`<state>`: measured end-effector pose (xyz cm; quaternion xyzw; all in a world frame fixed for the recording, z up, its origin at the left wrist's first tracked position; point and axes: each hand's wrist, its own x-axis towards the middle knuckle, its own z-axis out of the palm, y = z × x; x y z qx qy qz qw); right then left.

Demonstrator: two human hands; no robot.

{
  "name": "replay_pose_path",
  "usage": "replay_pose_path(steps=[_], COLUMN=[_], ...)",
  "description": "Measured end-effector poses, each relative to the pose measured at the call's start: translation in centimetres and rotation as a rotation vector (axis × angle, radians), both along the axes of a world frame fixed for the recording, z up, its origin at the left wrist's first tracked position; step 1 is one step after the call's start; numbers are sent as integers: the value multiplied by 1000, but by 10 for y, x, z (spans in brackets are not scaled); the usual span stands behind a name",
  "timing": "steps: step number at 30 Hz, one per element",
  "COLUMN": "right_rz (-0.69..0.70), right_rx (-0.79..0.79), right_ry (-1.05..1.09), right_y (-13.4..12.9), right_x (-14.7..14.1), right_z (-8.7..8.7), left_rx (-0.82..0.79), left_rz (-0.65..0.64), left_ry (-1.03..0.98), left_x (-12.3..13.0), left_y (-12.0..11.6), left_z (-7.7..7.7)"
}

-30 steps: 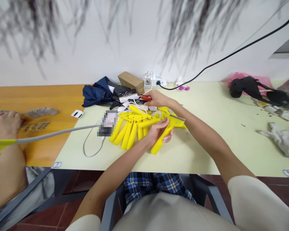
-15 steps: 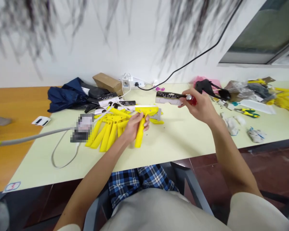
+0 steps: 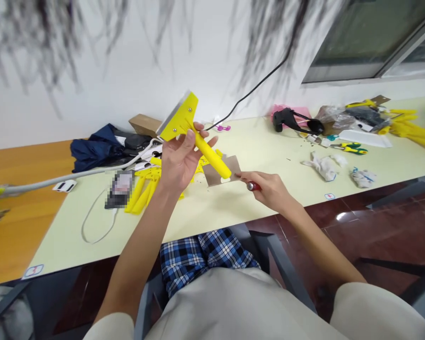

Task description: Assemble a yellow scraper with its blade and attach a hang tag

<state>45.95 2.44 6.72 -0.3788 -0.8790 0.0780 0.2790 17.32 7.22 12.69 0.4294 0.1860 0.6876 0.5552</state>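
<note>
In the head view, the person's left hand (image 3: 179, 160) is raised above the counter (image 3: 276, 156), its grip closed around the yellow handle of a scraper (image 3: 208, 152); the fingers (image 3: 201, 131) curl behind the handle, with the palm turned toward the person; the scraper's head tilts up and away, its metal blade (image 3: 173, 113) clear of the hand; the right hand (image 3: 269, 189) sits lower, its grip pressed closed on a red-handled tool (image 3: 254, 187); its fingertips (image 3: 239, 175) reach the edge of a brown card (image 3: 217, 172) just behind the scraper's handle end; whether they pinch it cannot be told; holding the scraper well back from the blade looks sound, keeping the edge off the skin; more yellow scrapers (image 3: 141, 193) lie on the counter nearby.
</note>
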Motion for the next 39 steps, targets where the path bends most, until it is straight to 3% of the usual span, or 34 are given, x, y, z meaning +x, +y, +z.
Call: replay_pose_path(steps=[5,14,19,23,27,32,36,39], right_rz=[-18,8,-10,-56,-62,14,93,135], right_rx=[19,-42,-45,-62,-87,-128,-134,-135], right_ry=[150,330,373,398,394,361,341,374], right_y=[11,50,67,82,106,148,174,178], right_x=[-12,-50,-70,-87,-99,-104,-102,-96], right_z=[7,56,71,76,81,97,120,135], left_rx=[60,98,160,63,-183,-251,-179,-108], left_rz=[0,47,113,73,17,33,67,121], left_ry=[172,502,617,571,393,278,433,585], left_x=[-7,-21,-30,-33,-30,-29,-40,-49], left_y=[-5,23,33,44,57,74,89,96], left_z=[-11,-12,-20,-38,-47,-29,-7,12])
